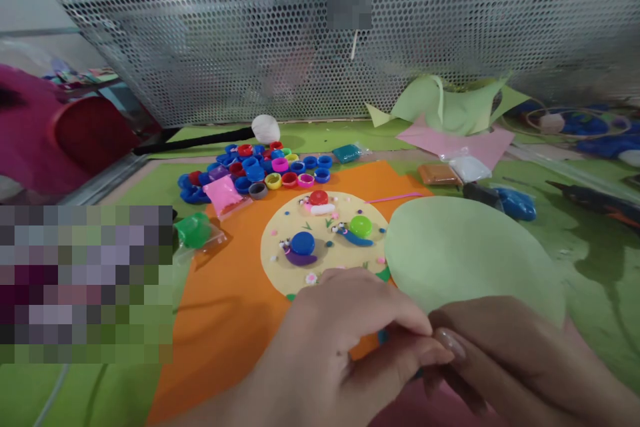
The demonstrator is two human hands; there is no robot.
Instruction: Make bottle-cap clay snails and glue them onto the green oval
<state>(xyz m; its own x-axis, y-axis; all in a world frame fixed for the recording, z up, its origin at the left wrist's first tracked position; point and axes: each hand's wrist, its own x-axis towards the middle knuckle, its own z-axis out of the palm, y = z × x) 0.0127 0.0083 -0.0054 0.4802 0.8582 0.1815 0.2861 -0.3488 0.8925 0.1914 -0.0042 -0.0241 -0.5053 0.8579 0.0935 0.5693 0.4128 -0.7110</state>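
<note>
My left hand (345, 333) and my right hand (520, 353) meet at the lower right, fingertips pinched together; whatever lies between them is hidden. A bit of blue shows behind the left fingers. Just beyond the left hand lies a cream round card (273, 233) with snail figures: one with a blue cap shell (303, 243), one with a lime green shell (360, 226) and one with a red shell (319, 198). Small flowers, grass tufts and dots decorate it. A pale green paper circle (465, 253) sits beyond my right hand. Under the cream card is an orange sheet (220, 320).
Bottle caps (253, 170) are heaped at the back left. Bags of pink clay (223, 195), green clay (194, 231), teal clay (346, 153) and blue clay (517, 203) lie around. A glue gun (600, 200) is at right, paper scraps (440, 103) behind, before a perforated metal panel (240, 33).
</note>
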